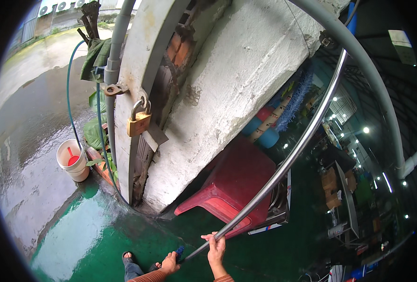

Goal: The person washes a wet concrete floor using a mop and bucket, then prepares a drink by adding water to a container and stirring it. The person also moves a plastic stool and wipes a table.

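A long shiny metal pole (283, 168) rises from the lower middle to the upper right, bending with the lens. My right hand (216, 251) is closed around its lower part. At the lower end my left hand (169, 264) is closed, its fingers against the pole end. A small dark blue bristly tuft (180, 252) shows beside those fingers; whether it is attached to the pole I cannot tell. Near the pole's upper end is a blue piece (353, 19), partly cut off by a grey pipe.
A white wall (222, 94) and a metal post (135, 89) with a brass padlock (139, 124) stand ahead. Red plastic stools (234, 181) lean beyond the pole. On the left are a white bucket (78, 171) and a hose (68, 89). The green floor (81, 235) looks wet.
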`<state>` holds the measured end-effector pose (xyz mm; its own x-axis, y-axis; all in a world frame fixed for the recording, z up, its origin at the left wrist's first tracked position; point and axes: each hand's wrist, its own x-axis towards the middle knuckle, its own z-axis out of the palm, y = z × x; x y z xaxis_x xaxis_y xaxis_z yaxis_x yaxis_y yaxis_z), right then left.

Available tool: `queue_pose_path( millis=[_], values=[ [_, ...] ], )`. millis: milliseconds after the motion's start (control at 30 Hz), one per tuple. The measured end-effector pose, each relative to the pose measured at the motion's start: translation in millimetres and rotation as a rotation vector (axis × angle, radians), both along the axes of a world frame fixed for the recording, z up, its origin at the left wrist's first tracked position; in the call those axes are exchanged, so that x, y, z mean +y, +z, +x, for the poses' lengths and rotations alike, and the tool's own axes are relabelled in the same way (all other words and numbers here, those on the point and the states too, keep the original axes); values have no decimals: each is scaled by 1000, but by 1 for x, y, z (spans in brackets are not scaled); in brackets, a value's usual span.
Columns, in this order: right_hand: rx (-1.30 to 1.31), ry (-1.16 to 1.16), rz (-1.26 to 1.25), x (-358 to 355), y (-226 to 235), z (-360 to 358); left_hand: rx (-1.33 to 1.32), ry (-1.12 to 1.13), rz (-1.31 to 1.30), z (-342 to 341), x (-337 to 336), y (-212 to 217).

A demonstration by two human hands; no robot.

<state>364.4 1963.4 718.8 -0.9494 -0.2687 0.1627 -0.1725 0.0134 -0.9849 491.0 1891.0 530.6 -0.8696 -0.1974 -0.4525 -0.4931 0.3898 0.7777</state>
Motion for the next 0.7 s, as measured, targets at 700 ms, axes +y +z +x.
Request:
queue_pose_path(
  millis=[700],
  values=[
    [38,408,181,-92,-81,-55,115,797,-88,-22,-46,-100]
  ],
)
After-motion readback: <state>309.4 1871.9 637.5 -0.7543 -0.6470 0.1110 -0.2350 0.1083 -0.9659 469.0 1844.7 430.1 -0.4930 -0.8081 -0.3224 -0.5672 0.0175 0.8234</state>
